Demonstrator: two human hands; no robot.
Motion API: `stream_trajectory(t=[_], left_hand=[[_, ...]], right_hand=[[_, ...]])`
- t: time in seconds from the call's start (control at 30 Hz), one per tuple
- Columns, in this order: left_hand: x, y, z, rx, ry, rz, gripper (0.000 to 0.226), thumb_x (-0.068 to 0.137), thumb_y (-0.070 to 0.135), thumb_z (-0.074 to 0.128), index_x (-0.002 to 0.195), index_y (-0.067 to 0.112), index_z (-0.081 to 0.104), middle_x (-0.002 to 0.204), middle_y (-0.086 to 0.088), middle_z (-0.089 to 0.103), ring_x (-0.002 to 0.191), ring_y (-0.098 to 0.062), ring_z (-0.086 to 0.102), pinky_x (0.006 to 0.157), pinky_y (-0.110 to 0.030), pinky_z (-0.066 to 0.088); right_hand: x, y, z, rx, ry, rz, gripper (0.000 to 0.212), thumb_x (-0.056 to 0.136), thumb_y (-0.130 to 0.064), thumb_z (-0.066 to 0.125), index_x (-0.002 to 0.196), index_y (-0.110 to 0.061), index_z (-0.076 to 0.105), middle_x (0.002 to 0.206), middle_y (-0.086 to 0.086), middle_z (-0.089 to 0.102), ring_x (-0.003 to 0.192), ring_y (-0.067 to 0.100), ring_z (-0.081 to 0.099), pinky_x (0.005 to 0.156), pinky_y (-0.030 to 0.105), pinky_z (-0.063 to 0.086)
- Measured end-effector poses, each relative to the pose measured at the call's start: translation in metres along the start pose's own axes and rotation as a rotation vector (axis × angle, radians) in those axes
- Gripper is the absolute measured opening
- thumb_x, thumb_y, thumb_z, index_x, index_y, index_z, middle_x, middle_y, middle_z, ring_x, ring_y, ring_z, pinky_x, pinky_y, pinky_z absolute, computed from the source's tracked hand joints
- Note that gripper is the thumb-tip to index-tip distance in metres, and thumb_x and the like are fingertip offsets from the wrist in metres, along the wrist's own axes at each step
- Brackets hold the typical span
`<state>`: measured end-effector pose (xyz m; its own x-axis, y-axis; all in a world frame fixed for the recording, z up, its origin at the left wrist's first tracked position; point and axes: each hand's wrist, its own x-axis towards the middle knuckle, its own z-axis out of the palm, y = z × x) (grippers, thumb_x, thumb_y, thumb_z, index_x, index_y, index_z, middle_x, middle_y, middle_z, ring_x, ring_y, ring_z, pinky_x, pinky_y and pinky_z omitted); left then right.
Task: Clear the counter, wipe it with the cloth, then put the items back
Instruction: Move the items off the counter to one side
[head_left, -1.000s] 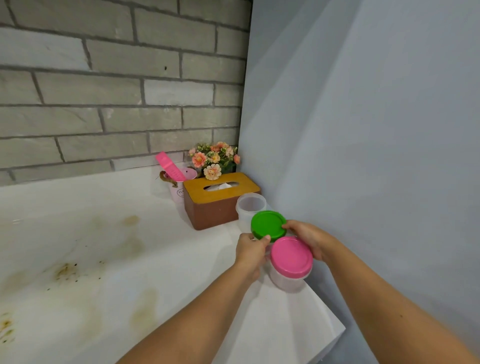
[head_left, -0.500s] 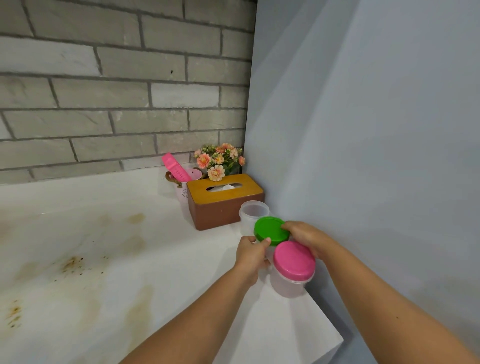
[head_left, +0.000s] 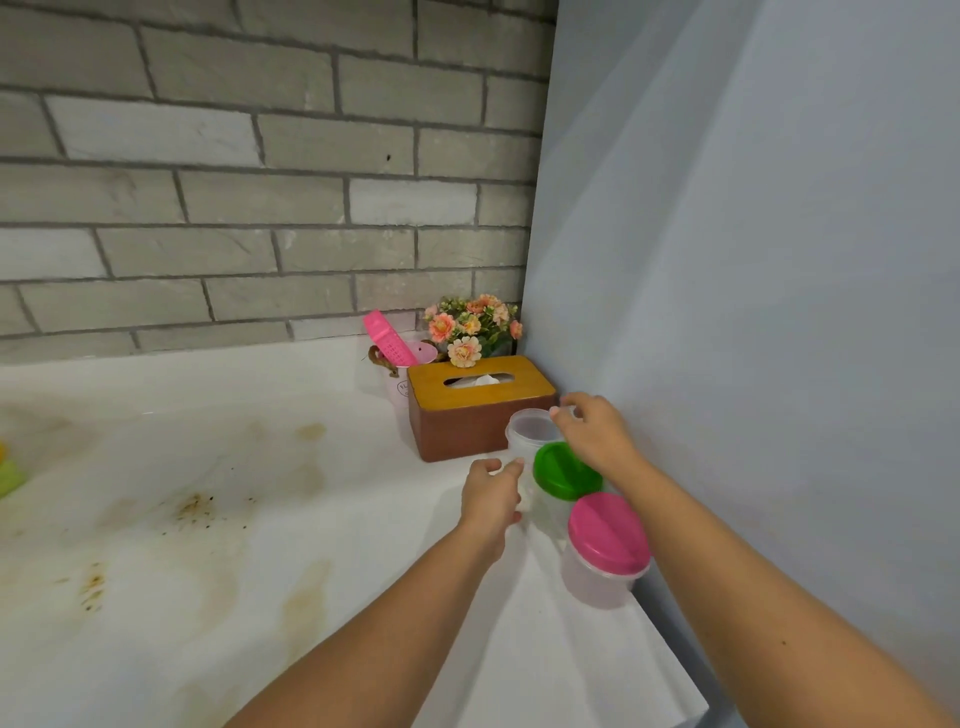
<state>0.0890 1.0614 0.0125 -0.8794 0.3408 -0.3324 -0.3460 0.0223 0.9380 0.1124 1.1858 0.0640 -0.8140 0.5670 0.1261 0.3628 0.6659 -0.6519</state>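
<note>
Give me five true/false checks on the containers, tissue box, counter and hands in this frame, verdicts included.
1. Of the three containers, the pink-lidded container stands nearest the counter's front edge. True.
2. The clear container beside the tissue box has a lid on. False: it is lidless and open.
3. The tissue box has a blue top. False: the top is yellow, the sides brown.
4. Brown stains mark the counter to the left of the left hand. True.
5. The right hand rests on the pink-lidded container. False: it is up by the clear container's rim, beyond the green-lidded container.
</note>
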Motion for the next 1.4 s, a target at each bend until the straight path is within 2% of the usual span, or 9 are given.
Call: stream_trajectory(t=[0.13,0.23,0.43,0.57,0.77,0.87,1.03,1.17,1.4], left_hand=[[-0.003,0.012,-0.021,-0.024,0.104,0.082,0.018,0.096,0.025,0.048,0.111,0.015,0.046,0.093,-0.003,0.052,0.089,-0.022,0.053,0.08,-0.035,0.049],[-0.008,0.02,-0.045,-0.058,0.174,0.149,0.014,0.096,0.023,0.046,0.105,0.013,0.05,0.081,0.001,0.051,0.076,-0.016,0.051,0.068,-0.029,0.047],[-0.024,0.031,-0.112,-0.092,0.319,0.187,0.009,0.095,0.019,0.047,0.093,0.012,0.052,0.077,0.0,0.05,0.076,-0.019,0.052,0.065,-0.029,0.044],[-0.039,0.035,-0.172,-0.117,0.404,0.21,0.01,0.095,0.018,0.046,0.089,0.012,0.052,0.073,0.0,0.047,0.067,-0.016,0.049,0.061,-0.027,0.041],[-0.065,0.04,-0.271,-0.115,0.51,0.24,0.013,0.095,0.018,0.048,0.082,0.016,0.052,0.075,0.0,0.048,0.069,-0.017,0.05,0.061,-0.028,0.042],[-0.08,0.039,-0.324,-0.1,0.56,0.235,0.014,0.095,0.019,0.048,0.082,0.017,0.052,0.077,0.0,0.049,0.073,-0.018,0.052,0.064,-0.029,0.042],[-0.097,0.036,-0.405,-0.086,0.616,0.24,0.011,0.095,0.019,0.048,0.087,0.012,0.052,0.075,0.0,0.048,0.071,-0.018,0.05,0.061,-0.028,0.041],[-0.097,0.034,-0.449,-0.06,0.624,0.225,0.01,0.094,0.019,0.05,0.09,0.01,0.052,0.074,0.0,0.048,0.07,-0.018,0.049,0.062,-0.029,0.042],[-0.062,0.037,-0.501,0.009,0.691,0.185,0.011,0.089,0.017,0.059,0.094,0.009,0.053,0.079,-0.003,0.051,0.067,-0.019,0.047,0.061,-0.03,0.043]], right_hand=[[-0.003,-0.029,0.01,0.062,0.012,-0.128,0.028,0.094,-0.024,0.053,0.113,-0.008,0.064,0.113,0.012,0.064,0.106,0.026,0.058,0.089,0.032,0.044],[-0.009,-0.051,0.025,0.085,-0.051,-0.203,0.027,0.094,-0.025,0.052,0.111,-0.008,0.064,0.108,0.011,0.066,0.104,0.025,0.059,0.085,0.03,0.044],[-0.027,-0.099,0.067,0.129,-0.202,-0.313,0.021,0.094,-0.022,0.052,0.102,-0.01,0.067,0.083,0.001,0.059,0.082,0.019,0.056,0.072,0.026,0.042],[-0.047,-0.141,0.102,0.181,-0.294,-0.369,0.021,0.093,-0.022,0.052,0.097,-0.008,0.066,0.068,-0.004,0.053,0.078,0.021,0.057,0.055,0.022,0.037],[-0.085,-0.214,0.16,0.228,-0.385,-0.415,0.02,0.092,-0.024,0.053,0.095,-0.012,0.067,0.082,0.003,0.061,0.079,0.023,0.06,0.053,0.019,0.037],[-0.111,-0.25,0.191,0.233,-0.425,-0.428,0.019,0.092,-0.024,0.052,0.094,-0.013,0.067,0.083,0.004,0.062,0.081,0.025,0.062,0.054,0.02,0.038],[-0.147,-0.301,0.241,0.266,-0.477,-0.421,0.011,0.09,-0.023,0.055,0.085,-0.019,0.064,0.081,0.005,0.061,0.073,0.022,0.058,0.056,0.023,0.04],[-0.161,-0.325,0.269,0.268,-0.513,-0.424,0.01,0.09,-0.024,0.055,0.085,-0.02,0.063,0.079,0.003,0.06,0.074,0.021,0.057,0.052,0.021,0.037],[-0.135,-0.354,0.299,0.233,-0.543,-0.428,0.017,0.091,-0.025,0.054,0.095,-0.015,0.067,0.082,0.003,0.061,0.078,0.021,0.06,0.054,0.022,0.039]])
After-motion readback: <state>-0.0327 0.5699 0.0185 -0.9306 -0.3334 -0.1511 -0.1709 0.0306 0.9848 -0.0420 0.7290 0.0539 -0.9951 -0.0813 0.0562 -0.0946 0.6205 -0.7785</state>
